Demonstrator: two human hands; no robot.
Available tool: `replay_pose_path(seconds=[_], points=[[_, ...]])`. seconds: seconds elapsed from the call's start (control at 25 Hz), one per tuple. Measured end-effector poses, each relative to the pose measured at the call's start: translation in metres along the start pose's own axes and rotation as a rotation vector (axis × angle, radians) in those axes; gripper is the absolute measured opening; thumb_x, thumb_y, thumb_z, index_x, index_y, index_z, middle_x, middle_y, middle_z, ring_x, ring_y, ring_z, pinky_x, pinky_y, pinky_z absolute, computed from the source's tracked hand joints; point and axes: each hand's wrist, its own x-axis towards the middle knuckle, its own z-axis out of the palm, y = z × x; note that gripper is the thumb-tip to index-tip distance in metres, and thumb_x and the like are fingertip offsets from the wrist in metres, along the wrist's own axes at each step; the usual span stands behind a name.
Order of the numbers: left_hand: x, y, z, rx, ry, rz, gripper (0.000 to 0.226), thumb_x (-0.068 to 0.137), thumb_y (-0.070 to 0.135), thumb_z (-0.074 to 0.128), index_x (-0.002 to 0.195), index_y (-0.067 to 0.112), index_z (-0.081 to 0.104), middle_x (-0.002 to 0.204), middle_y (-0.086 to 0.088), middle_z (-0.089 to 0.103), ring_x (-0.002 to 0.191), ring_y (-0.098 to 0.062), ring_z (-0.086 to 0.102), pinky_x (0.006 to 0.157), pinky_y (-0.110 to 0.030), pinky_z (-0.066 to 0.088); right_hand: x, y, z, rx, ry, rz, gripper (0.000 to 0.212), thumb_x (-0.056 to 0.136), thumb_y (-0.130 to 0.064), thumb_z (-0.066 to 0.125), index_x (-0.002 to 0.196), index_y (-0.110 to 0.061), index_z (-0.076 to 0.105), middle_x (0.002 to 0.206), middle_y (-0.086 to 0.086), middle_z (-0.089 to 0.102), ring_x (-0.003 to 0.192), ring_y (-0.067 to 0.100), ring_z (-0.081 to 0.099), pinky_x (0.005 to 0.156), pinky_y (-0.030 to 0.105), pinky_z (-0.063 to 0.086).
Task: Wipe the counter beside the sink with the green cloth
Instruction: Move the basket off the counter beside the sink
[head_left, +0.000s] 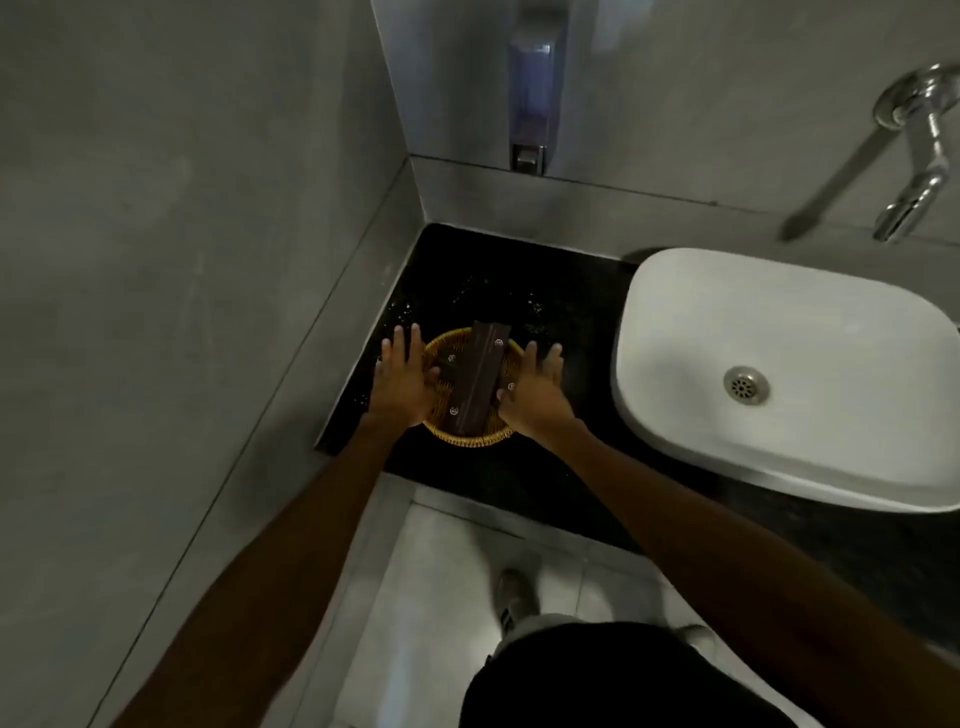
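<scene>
The black stone counter (467, 265) lies left of a white basin (670, 291). On it stands a round wicker basket (470, 440) with dark brown packets (480, 382) lying across it. My left hand (402, 379) presses the basket's left side, thumb hooked over the rim. The basket's right side is held the same way by my right hand (535, 392), whose thumb touches the packets. The fingers of both hands are stretched forward along the basket. No green cloth is in view.
Small pale specks or droplets (519, 304) dot the counter behind the basket. A soap dispenser (530, 88) hangs on the back wall, and a chrome tap (919, 156) juts out over the basin. A grey wall borders the counter's left edge. My shoe (514, 597) is on the tiled floor.
</scene>
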Motion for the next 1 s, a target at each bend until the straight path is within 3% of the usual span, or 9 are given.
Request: replay_pose_path(seconds=[0.08,0.16,0.28,0.36,0.48,0.6,0.68,0.84,1.0], points=[[0.010,-0.008,0.001,-0.074,-0.046,-0.015,0.070,0.111,0.023,0.038,0.166,0.016,-0.004,0.175,-0.014,-0.010,0.162,-0.041,-0.001,0.128,-0.059,0.023,0.004,0.000,0.011,-0.039,-0.032,-0.029,0.087,0.104,-0.028,0.057,0.167,-0.012,0.000,0.172,0.023,-0.008,0.159,0.050,-0.013,0.128,0.066,0.018],[0.017,-0.017,0.007,-0.092,-0.090,-0.001,0.075,0.109,0.017,0.044,0.166,0.020,-0.004,0.176,-0.009,-0.009,0.160,-0.038,0.017,0.123,-0.055,0.036,0.004,0.000,0.021,0.027,-0.001,0.007,0.090,0.099,-0.029,0.066,0.165,-0.007,0.008,0.170,0.025,0.010,0.160,0.049,0.003,0.124,0.063,0.031],[0.017,-0.022,0.016,-0.098,-0.052,0.063,0.078,0.106,0.018,0.050,0.167,0.019,0.001,0.176,-0.010,0.001,0.160,-0.035,0.020,0.128,-0.053,0.029,0.002,0.004,0.022,0.090,0.124,0.020,0.074,0.092,-0.029,0.074,0.152,-0.011,0.034,0.151,0.019,0.041,0.135,0.041,0.053,0.107,0.054,0.054],[0.007,-0.018,0.021,-0.167,0.022,0.052,0.072,0.106,0.012,0.047,0.167,0.016,0.008,0.175,-0.014,0.009,0.160,-0.037,0.020,0.129,-0.055,0.025,-0.009,0.004,0.017,0.098,0.150,-0.002,0.055,0.091,-0.027,0.074,0.138,-0.014,0.048,0.137,0.014,0.053,0.115,0.033,0.067,0.097,0.049,0.061],[-0.042,0.002,0.047,-0.271,0.146,-0.004,0.072,0.101,-0.003,0.043,0.166,0.012,0.014,0.174,-0.016,0.015,0.157,-0.039,0.026,0.125,-0.055,0.032,-0.047,0.021,0.006,0.089,0.169,-0.004,0.042,0.094,-0.024,0.068,0.132,-0.016,0.051,0.137,0.012,0.054,0.110,0.034,0.068,0.092,0.046,0.062],[-0.120,0.031,0.088,-0.333,0.183,0.004,0.066,0.105,0.005,0.040,0.166,0.012,0.015,0.174,-0.014,0.017,0.157,-0.035,0.027,0.117,-0.039,0.031,-0.116,0.069,-0.004,0.082,0.193,-0.056,0.046,0.096,-0.030,0.062,0.138,-0.014,0.051,0.144,0.011,0.051,0.114,0.031,0.067,0.097,0.048,0.060],[-0.170,0.061,0.118,-0.362,0.184,0.021,0.064,0.105,0.001,0.042,0.165,0.008,0.019,0.172,-0.016,0.022,0.157,-0.033,0.029,0.118,-0.036,0.032,-0.165,0.111,-0.012,0.095,0.218,-0.040,0.052,0.092,-0.033,0.052,0.139,-0.011,0.053,0.140,0.009,0.055,0.113,0.028,0.067,0.096,0.046,0.059],[-0.229,0.132,0.178,-0.423,0.081,0.093,0.063,0.104,-0.003,0.046,0.162,0.002,0.024,0.169,-0.018,0.029,0.157,-0.033,0.030,0.126,-0.045,0.034,-0.245,0.204,-0.026,0.060,0.273,0.051,0.047,0.095,-0.015,0.058,0.141,-0.006,0.054,0.136,0.013,0.060,0.115,0.031,0.067,0.098,0.048,0.058],[-0.229,0.204,0.224,-0.429,-0.077,0.164,0.063,0.106,0.004,0.043,0.164,0.009,0.019,0.173,-0.013,0.022,0.157,-0.031,0.030,0.123,-0.036,0.031,-0.278,0.280,-0.046,0.042,0.365,0.178,0.048,0.097,-0.006,0.057,0.145,-0.004,0.053,0.140,0.015,0.057,0.115,0.036,0.066,0.097,0.046,0.058]])
